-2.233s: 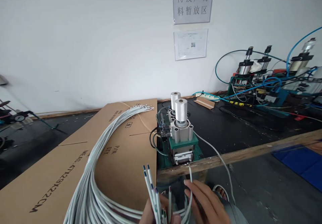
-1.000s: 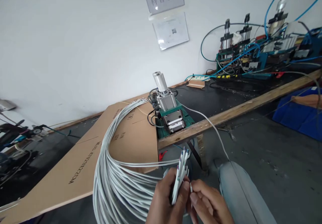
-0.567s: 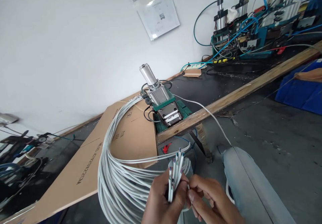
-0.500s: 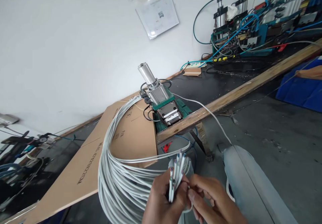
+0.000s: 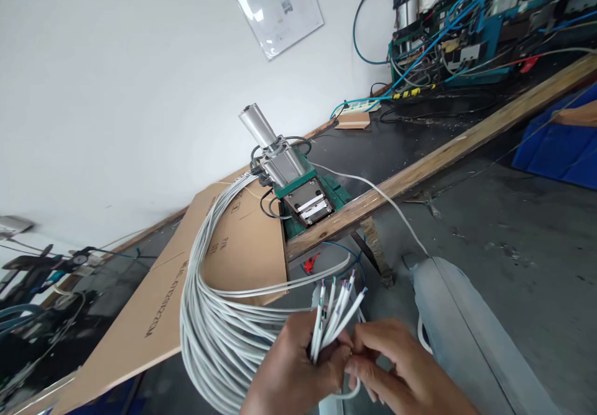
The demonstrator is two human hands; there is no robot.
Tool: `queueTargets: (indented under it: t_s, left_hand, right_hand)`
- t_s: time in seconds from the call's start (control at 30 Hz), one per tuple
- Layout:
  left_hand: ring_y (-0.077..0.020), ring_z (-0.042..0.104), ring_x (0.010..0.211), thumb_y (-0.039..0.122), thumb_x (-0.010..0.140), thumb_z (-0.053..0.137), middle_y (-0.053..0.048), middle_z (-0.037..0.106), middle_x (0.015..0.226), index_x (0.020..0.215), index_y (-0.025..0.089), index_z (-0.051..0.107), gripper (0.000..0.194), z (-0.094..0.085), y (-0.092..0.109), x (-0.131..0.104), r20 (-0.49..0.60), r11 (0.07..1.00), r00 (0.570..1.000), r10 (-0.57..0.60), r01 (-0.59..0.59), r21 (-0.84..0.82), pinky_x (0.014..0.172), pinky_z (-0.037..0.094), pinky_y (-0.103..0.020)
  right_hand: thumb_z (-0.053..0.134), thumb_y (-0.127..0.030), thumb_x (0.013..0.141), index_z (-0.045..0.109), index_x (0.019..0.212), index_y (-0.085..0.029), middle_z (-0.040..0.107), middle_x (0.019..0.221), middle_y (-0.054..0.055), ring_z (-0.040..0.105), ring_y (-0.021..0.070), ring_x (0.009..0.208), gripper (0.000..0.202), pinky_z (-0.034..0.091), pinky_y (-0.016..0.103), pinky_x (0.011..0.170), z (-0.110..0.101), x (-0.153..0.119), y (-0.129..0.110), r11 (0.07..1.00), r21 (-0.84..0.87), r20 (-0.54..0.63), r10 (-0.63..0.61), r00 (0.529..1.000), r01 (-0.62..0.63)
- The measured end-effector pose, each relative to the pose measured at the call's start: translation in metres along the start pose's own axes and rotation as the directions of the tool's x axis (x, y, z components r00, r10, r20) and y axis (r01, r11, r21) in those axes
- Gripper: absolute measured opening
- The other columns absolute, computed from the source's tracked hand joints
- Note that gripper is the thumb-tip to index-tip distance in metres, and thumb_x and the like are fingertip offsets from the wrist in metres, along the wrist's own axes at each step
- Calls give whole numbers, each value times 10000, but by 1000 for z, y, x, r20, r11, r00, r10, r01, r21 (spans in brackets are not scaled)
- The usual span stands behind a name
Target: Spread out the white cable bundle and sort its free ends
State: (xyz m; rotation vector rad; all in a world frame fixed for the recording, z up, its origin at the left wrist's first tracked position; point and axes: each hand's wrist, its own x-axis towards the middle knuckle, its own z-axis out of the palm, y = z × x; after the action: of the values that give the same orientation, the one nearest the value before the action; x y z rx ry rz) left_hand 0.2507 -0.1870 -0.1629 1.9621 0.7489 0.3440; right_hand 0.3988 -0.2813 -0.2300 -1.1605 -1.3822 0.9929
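A thick bundle of pale grey cables (image 5: pixel 219 340) curves from the bench down toward my hands. My left hand (image 5: pixel 298 356) is closed round several cable ends (image 5: pixel 336 309), which stick up above the fist and fan apart, small coloured wires showing at their tips. Against the left thumb, the fingers of my right hand (image 5: pixel 392 362) are pinched together on a cable, part of which loops out below them. What lies exactly between the right fingertips is mostly hidden. Beyond the hands, at the bench edge, stands a green pneumatic machine (image 5: pixel 289 172) with a silver cylinder on top.
Under the cables lies a flat cardboard sheet (image 5: pixel 158 297), overhanging the bench. A wooden edge (image 5: pixel 420 178) borders the black bench top. More pneumatic machines (image 5: pixel 448 35) with blue hoses stand at the back right. A blue bin (image 5: pixel 555 147) is at the right, and my leg (image 5: pixel 466 334) below.
The cable ends above my left fist have spread further apart, one now leaning to the right. Both hands stay close together, and the view has shifted slightly.
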Motion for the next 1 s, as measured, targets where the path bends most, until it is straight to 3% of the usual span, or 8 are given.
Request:
queueTargets:
  t_s: [0.13, 0.3, 0.4, 0.5, 0.63, 0.77, 0.87, 1.0]
  left_hand:
    - [-72, 341, 499, 109, 680, 533, 81, 484, 571, 729, 188, 585, 107, 0, 0, 1, 16, 1000, 1000, -12, 12, 5, 457, 294, -182]
    - [-67, 316, 471, 97, 623, 496, 86, 422, 532, 652, 201, 523, 111, 4, 15, 6, 22, 994, 1000, -12, 10, 113, 443, 278, -193]
    - [-67, 302, 466, 97, 617, 497, 85, 407, 516, 622, 203, 498, 107, 5, 19, 10, 41, 985, 999, 0, -7, 175, 441, 254, -202]
    - [-83, 332, 499, 143, 700, 523, 75, 446, 546, 672, 209, 500, 75, 4, 16, 9, 4, 995, 1000, -11, 10, 95, 462, 283, -205]
    - [-98, 391, 512, 263, 888, 537, 54, 518, 592, 743, 225, 472, 163, 3, 12, 4, 62, 990, 997, -45, 53, -128, 506, 362, -209]
    - [-112, 472, 533, 341, 970, 539, 44, 524, 604, 773, 211, 499, 240, 2, 5, 0, 40, 982, 999, 3, 4, -187, 534, 387, -205]
    - [-110, 476, 564, 297, 951, 587, 48, 510, 626, 800, 188, 558, 189, 2, -2, -1, -25, 988, 999, 25, -29, -151, 558, 379, -201]
    - [-94, 445, 538, 212, 895, 604, 63, 474, 637, 799, 189, 552, 111, 3, -4, -1, 1, 983, 1000, 19, -19, -185, 532, 360, -195]
  right_hand:
    - [478, -559, 1014, 580, 761, -205, 611, 718, 8, 576, 130, 599, 447, 444, 231, 584, -2, 3, 4, 983, 154, 95, 87, 992, -101]
    - [511, -366, 991, 544, 740, -227, 582, 686, -13, 590, 163, 704, 289, 415, 260, 677, -4, 3, 2, 999, 36, 56, -28, 998, 26]
    - [508, -324, 989, 551, 755, -230, 573, 667, -18, 585, 162, 706, 256, 402, 249, 641, -3, 5, 6, 999, 8, 32, -49, 998, 49]
    - [529, -435, 1014, 567, 749, -216, 523, 608, -45, 542, 122, 570, 345, 421, 229, 579, 1, 8, 13, 978, 209, 35, -7, 999, -1]
    - [622, -546, 965, 578, 737, -192, 548, 626, -38, 539, 89, 486, 423, 434, 202, 493, 10, 13, 19, 843, 538, 28, -8, 1000, -9]
    - [647, -496, 966, 591, 747, -180, 606, 656, -12, 561, 79, 494, 389, 450, 187, 495, 17, 14, 20, 803, 596, 3, -23, 1000, 16]
    - [666, -465, 960, 581, 747, -182, 636, 668, -2, 563, 74, 484, 364, 462, 181, 492, 19, 14, 20, 776, 631, 14, -23, 1000, 9]
    - [678, -444, 956, 586, 745, -176, 633, 662, -4, 553, 68, 482, 354, 461, 172, 483, 19, 15, 21, 764, 645, 32, -27, 999, 0]
